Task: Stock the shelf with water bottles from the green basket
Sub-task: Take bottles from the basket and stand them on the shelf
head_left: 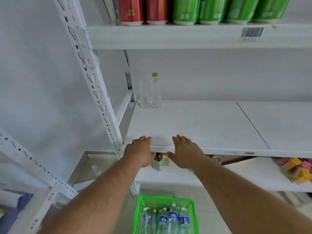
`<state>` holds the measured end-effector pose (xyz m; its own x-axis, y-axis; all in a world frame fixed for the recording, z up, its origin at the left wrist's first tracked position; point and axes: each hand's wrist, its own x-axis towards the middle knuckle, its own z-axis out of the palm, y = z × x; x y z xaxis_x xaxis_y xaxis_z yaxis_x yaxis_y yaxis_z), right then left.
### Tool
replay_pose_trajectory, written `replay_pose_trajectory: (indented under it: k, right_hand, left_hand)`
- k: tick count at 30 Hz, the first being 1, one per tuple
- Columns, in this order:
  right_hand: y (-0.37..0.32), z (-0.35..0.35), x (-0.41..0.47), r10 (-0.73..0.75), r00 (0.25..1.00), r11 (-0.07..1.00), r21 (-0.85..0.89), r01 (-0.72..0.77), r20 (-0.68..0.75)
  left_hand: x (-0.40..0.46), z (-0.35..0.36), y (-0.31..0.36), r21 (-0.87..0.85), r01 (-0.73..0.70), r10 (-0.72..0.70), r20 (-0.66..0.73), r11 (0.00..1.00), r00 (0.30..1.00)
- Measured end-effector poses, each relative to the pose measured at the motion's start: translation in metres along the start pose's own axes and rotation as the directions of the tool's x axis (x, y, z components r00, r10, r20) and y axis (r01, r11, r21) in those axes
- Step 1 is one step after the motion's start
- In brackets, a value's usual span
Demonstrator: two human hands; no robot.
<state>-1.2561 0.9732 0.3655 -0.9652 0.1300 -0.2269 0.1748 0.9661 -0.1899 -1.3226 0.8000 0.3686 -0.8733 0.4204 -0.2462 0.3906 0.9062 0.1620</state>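
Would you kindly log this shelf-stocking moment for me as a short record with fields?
left hand: left hand open, fingers on the front edge of the middle shelf, holding nothing
right hand: right hand open, at the same edge, holding nothing
on middle shelf: two clear bottles upright at the back left corner, one with a green cap
green basket: green basket on the floor below, holding blue-labelled water bottles
top shelf: red and green cans in a row
progress: bottles remain in the basket
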Motion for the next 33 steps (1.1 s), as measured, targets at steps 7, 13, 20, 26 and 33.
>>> replay_pose_trajectory:
  k: [7,13,20,26,33]
  right_hand:
    - [0.036,0.066,-0.074,-0.044,0.997,0.999,0.027,0.043,0.065]
    - [0.052,0.12,-0.122,0.004,0.981,0.995,0.093,-0.023,0.195]
    - [0.053,0.153,-0.131,0.096,0.955,0.981,0.136,-0.139,0.282]
    - [0.048,0.198,-0.121,0.265,0.892,0.932,0.139,-0.334,0.367]
    - [0.042,0.254,-0.1,0.45,0.772,0.811,0.157,-0.564,0.449]
  left_hand:
    - [-0.07,0.068,0.037,0.02,0.014,-0.015,0.092,1.0,0.996]
    - [-0.111,0.13,0.046,-0.008,0.042,-0.039,0.229,0.999,0.973]
    - [-0.114,0.172,0.026,-0.063,0.078,-0.055,0.304,0.995,0.951]
    - [-0.092,0.218,-0.016,-0.183,0.163,-0.069,0.432,0.97,0.899]
    - [-0.054,0.268,-0.055,-0.312,0.223,-0.021,0.539,0.923,0.842]
